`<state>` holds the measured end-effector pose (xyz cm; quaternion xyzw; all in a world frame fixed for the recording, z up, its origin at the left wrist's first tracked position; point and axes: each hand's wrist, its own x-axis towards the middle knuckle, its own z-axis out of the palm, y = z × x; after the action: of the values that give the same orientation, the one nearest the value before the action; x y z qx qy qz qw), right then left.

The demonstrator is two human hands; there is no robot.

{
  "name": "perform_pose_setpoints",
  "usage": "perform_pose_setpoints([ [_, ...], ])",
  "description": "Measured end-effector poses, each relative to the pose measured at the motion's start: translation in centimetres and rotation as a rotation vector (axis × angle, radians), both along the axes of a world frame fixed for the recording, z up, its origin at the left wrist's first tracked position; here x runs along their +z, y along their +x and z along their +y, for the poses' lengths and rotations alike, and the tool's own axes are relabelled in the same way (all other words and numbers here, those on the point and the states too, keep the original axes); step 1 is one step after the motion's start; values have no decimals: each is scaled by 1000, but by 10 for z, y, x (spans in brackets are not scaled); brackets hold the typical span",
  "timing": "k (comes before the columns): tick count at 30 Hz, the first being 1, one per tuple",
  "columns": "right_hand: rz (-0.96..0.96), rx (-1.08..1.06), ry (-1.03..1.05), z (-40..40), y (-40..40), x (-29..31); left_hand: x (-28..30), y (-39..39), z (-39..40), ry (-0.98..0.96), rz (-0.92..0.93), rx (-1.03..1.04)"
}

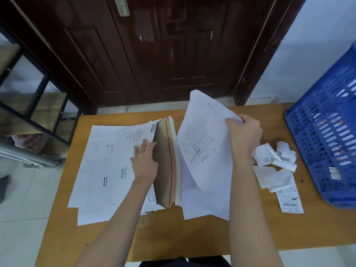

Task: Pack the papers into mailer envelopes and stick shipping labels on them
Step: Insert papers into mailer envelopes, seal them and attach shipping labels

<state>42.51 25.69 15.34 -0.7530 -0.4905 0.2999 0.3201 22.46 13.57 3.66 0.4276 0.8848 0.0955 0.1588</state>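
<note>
A stack of white mailer envelopes (104, 170) lies on the left half of the wooden table (173, 232). The top one has its brown flap (165, 166) with a red tear strip raised. My left hand (144, 160) presses flat on that envelope at the mouth, fingers spread. My right hand (243, 133) pinches a handwritten white sheet (204, 147) by its far right edge and holds it tilted above the table, just right of the flap. More white papers (202, 205) lie under the lifted sheet.
Crumpled label backings (275, 160) and a barcode shipping label (290, 201) lie right of the papers. A blue plastic crate (331, 132) stands at the table's right edge. A dark wooden door (163, 49) is behind the table, and a metal shelf (38, 105) is to the left.
</note>
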Motion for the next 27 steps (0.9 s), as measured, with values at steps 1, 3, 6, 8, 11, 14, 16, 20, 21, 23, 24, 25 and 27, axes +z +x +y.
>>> perform_pose_setpoints([
  [1,4,-1,8,-1,-2,2,0,0,0,-6,-2,0],
  [3,21,-2,29,-2,-3,7,1,0,0,-7,-5,1],
  [6,45,-9,60,-2,-4,13,2,-1,-1,-2,-12,-3],
  [8,56,2,78,-3,-8,14,0,-3,-1,20,-44,8],
  [11,20,33,68,-7,-19,9,-1,-5,-1,58,-74,26],
  [14,-90,47,56,-9,-26,3,1,-5,-1,74,-92,41],
  [16,-162,52,52,-11,-27,-3,3,-6,-2,69,-97,41],
  [20,-223,67,3,-13,-27,-15,3,-6,-4,84,-103,46],
  [21,-228,89,-32,-13,-28,-18,4,-7,-4,84,-107,46],
  [23,-209,146,-97,-15,-32,-23,3,-6,-4,82,-112,39],
  [24,-193,173,-121,-16,-35,-25,3,-6,-5,79,-111,31],
  [25,-178,200,-141,-16,-38,-27,3,-4,-6,73,-108,24],
  [27,-149,261,-173,-17,-43,-30,3,-2,-8,66,-93,13],
])
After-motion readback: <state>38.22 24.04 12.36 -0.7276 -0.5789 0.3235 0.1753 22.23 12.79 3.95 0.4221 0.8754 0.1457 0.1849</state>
